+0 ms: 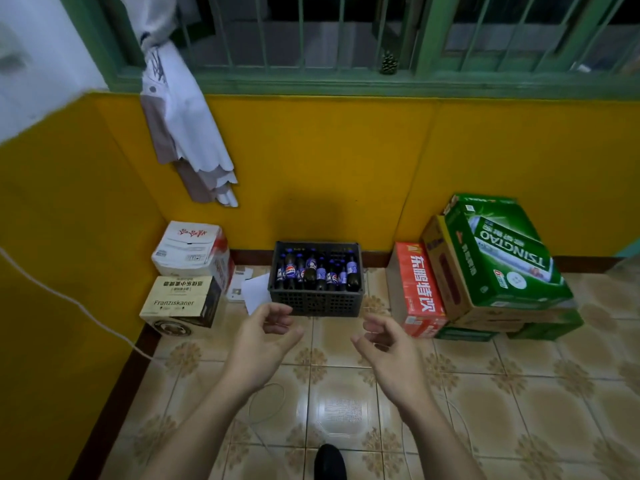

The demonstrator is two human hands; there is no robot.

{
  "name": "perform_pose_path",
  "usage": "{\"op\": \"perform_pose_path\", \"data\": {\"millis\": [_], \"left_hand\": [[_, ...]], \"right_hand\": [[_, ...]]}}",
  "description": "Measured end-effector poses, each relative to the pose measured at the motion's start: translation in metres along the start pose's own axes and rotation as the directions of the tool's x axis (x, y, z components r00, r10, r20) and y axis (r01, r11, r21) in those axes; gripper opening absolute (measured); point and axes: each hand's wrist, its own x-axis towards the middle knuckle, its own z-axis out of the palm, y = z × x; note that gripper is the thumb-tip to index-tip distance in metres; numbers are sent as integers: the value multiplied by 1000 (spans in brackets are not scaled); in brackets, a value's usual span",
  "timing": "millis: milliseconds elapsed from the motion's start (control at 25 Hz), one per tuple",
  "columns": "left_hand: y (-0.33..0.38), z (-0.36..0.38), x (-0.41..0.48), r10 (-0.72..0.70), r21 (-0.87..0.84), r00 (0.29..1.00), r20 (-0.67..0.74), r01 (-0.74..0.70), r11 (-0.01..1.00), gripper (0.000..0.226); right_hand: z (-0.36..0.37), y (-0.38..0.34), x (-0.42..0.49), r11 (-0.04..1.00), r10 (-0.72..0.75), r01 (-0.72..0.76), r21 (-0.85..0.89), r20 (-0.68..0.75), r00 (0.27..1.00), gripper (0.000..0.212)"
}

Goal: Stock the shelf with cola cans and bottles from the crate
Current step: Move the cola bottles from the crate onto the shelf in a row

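Two empty hands (pixel 265 336) (pixel 388 344) before crate (pixel 317 301)

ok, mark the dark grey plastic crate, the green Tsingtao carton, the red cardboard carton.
dark grey plastic crate (pixel 317 303): head view, on its perforated front wall.
green Tsingtao carton (pixel 502 251): head view, on its printed top face.
red cardboard carton (pixel 417 287): head view, on its lettered top face.

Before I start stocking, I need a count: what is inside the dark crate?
Cola bottles stand upright, packed together in the crate, blue caps and labels showing. Only bottles are visible. The bottles and crate walls hide the bottom, so anything lower cannot be seen.
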Motion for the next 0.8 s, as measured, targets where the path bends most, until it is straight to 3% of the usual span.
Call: {"op": "perform_pose_path", "data": {"millis": [280, 560, 800], "left_hand": [[6, 16, 79, -91, -26, 995, -44, 90, 996, 28], [-11, 15, 188, -175, -51, 985, 4, 175, 983, 28], [-42, 11, 333, -383, -67, 918, 102, 391, 918, 24]], "right_hand": [[1, -12, 94, 999, 40, -40, -17, 39, 998, 32], [31, -18, 196, 987, 116, -109, -115, 54, 992, 31], [85, -9, 321, 927, 317, -299, -227, 48, 947, 30]]}}
